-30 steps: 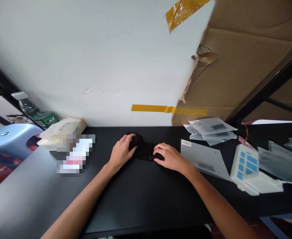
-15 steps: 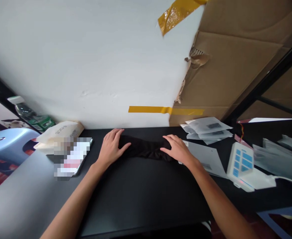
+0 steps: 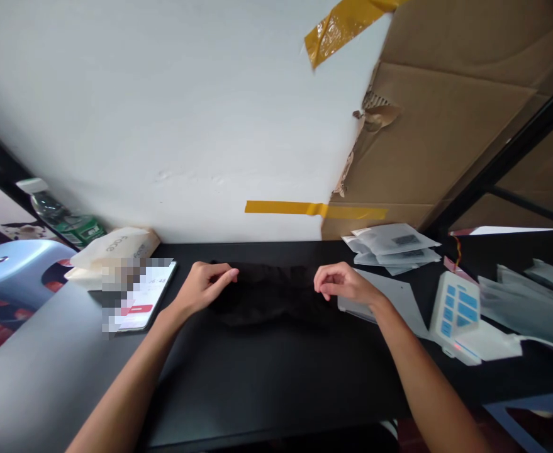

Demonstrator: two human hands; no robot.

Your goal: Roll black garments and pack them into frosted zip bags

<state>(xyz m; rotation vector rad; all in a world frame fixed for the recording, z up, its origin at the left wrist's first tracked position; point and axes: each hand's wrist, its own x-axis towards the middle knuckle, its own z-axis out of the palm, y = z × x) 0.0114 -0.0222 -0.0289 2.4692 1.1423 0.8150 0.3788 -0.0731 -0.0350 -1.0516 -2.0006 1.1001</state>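
Note:
A dark piece of cloth (image 3: 276, 296) lies spread on the black table between my hands, hard to tell from the tabletop. My left hand (image 3: 206, 284) is closed at its upper left side, thumb and fingers pinching the fabric. At the opposite side my right hand (image 3: 341, 283) has its fingertips curled together on the cloth. What kind of garment or fabric it is, I cannot make out.
Left of my hands a phone (image 3: 151, 289) lies beside a paper bag (image 3: 111, 251), with a bottle (image 3: 63, 217) behind. Plastic pouches (image 3: 394, 245), a flat grey packet (image 3: 399, 302) and a white device with blue keys (image 3: 458, 311) lie to the right. A wall and taped cardboard (image 3: 418, 126) bound the back.
Both hands have gone from spread fingers resting on the bunched cloth to closed pinches at its sides. The cloth now reaches further toward me and lies flatter.

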